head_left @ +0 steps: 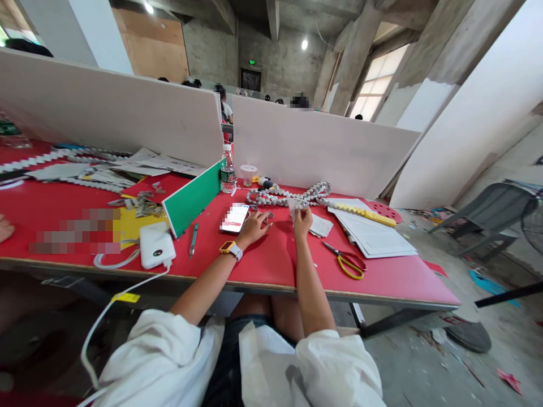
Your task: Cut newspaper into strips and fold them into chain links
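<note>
My left hand (253, 230) rests low over the red table, fingers stretched out and apart, just right of a lit phone (234, 218). A small grey folded strip (268, 217) lies by its fingertips; whether they touch it I cannot tell. My right hand (302, 222) is closed in a pinch on a small whitish paper piece (292, 207). Beside that hand lies a small stack of paper slips (321, 225). Behind both hands, a long chain of folded paper links (280, 197) lies looped on the table.
Scissors (350, 264) and a paper stack (377, 229) lie at right. A green divider board (194, 198), water bottle (228, 169), cutter knife (194, 240) and white power bank (156, 245) with cable stand or lie at left. Another person's hand (5, 228) shows at far left.
</note>
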A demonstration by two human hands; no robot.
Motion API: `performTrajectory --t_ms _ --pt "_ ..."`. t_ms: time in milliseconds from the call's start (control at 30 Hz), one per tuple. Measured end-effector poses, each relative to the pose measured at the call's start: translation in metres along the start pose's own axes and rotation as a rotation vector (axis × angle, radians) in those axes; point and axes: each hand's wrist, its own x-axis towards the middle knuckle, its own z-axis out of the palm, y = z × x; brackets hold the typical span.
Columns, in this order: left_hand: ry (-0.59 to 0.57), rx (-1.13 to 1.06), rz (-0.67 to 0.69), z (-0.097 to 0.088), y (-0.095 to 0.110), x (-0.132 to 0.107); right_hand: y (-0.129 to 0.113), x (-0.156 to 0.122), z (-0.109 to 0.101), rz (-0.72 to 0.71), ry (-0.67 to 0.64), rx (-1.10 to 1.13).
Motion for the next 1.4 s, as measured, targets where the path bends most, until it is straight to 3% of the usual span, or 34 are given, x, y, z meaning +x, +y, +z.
performTrajectory --t_ms 167,333,433,533,667,867,1267,1400 --pt "0.082 -0.095 0.058 0.0 0.008 0.0 -0.016 -0.02 0.02 0.297 -0.406 0.502" --pt "0.065 -0.257 -0.059 -0.002 0.015 0.001 -0.029 -0.036 0.022 0.399 -0.628 0.628" --pt "0.051 -0.43 -0.205 -0.006 0.015 0.003 -0.029 -0.036 0.022 0.386 -0.634 0.637" --pt "0.052 -0.579 -0.264 -0.003 0.007 0.006 -0.025 -0.032 0.021 0.327 -0.562 0.569" --pt "0.062 -0.624 -0.337 0.006 -0.007 0.009 -0.019 -0.029 0.02 0.317 -0.468 0.476" --pt "0.081 -0.624 -0.341 0.006 -0.009 0.008 -0.015 -0.032 0.022 0.358 -0.624 0.455" --pt "0.029 -0.761 -0.366 0.008 -0.009 0.008 -0.013 -0.033 0.024 0.36 -0.638 0.492" --pt "-0.001 -0.927 -0.44 0.007 -0.005 0.008 -0.013 -0.031 0.023 0.37 -0.609 0.491"
